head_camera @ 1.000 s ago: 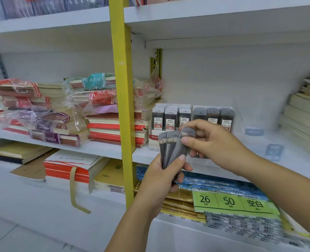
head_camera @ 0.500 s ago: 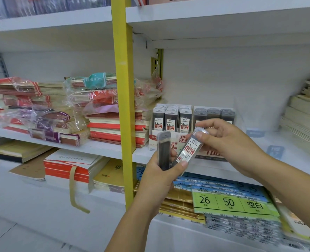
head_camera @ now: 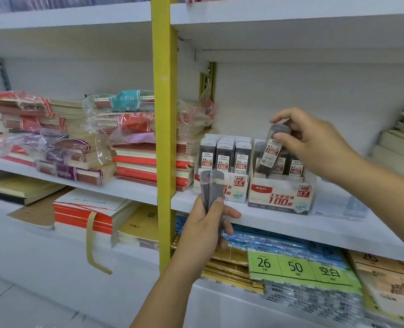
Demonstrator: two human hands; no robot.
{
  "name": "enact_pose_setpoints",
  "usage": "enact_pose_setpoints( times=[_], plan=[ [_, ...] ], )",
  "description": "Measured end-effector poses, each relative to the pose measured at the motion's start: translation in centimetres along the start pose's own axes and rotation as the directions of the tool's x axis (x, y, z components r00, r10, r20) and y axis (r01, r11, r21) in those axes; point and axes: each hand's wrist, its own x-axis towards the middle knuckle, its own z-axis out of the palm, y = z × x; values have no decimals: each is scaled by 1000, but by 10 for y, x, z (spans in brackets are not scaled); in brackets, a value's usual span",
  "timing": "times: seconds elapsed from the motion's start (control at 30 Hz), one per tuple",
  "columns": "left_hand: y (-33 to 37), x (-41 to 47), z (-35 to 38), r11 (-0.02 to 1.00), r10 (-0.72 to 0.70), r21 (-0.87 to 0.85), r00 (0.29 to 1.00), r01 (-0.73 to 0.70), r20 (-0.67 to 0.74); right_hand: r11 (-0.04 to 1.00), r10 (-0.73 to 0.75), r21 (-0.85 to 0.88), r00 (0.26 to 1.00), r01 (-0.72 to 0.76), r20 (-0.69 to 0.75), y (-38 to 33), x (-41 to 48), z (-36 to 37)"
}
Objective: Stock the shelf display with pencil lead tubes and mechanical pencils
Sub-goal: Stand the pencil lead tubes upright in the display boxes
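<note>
above the 0.7 box point(head_camera: 280, 197), dark lead tube point(head_camera: 271, 150), red-white label, perhaps clear-capped, in pinch of right fingers point(head_camera: 288, 141)

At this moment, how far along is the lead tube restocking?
Looks done: the HB 0.5 box stands packed with 0.5 tubes. In hand: the right hand pinches a 0.7 tube, tilted, above the HB 0.7 box. Left: the left hand grips a few more tubes to place; no mechanical pencils are in view.
</note>
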Motion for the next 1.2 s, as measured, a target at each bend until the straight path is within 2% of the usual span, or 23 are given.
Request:
enact_pose_setpoints(
  times=[0.13, 0.3, 0.43, 0.47, 0.53, 0.6, 0.7, 0.83, 0.9, 1.0, 1.2],
  plan=[
    [1, -2, -1, 1000, 14, 6, 1000, -14, 17, 999, 45, 26, 999, -46, 26, 10, 3, 16],
    [2, -2, -2, 999, -14, -41, 1000, 15, 19, 944, -32, -329, 998, 16, -45, 22, 3, 30],
    [3, -3, -4, 996, -13, -87, 999, 15, 29, 906, -16, -423, 997, -15, -71, 18, -2, 30],
    [3, -3, -5, 996, -8, -87, 999, 11, 37, 922, -35, -388, 995, -5, -96, 13, -8, 29],
    [4, -4, -5, 997, 9, -80, 998, -4, 58, 985, -36, -172, 994, 18, -103, -1, -25, 28],
    [5, -5, -3, 998, 28, -54, 996, -23, 83, 994, 17, 104, 1000, -19, 21, -20, -42, 32],
    [6, -8, 2, 999, 40, 12, 990, -42, 139, 939, 49, 324, 977, -116, 207, -32, -55, 45],
    [7, -11, 3, 999, -25, -27, 977, 32, 209, 824, 91, 529, 969, -203, 230, -34, -55, 43],
    [6, -12, 2, 994, -51, -84, 975, 71, 215, 777, 88, 591, 967, -217, 239, -30, -56, 39],
    [4, -10, -3, 988, -57, -127, 978, 84, 200, 764, 106, 605, 968, -225, 226, -23, -59, 35],
    [2, -9, -6, 1000, -23, -11, 996, 24, 91, 694, 187, 653, 952, -302, 242, -15, -60, 35]
  ],
)
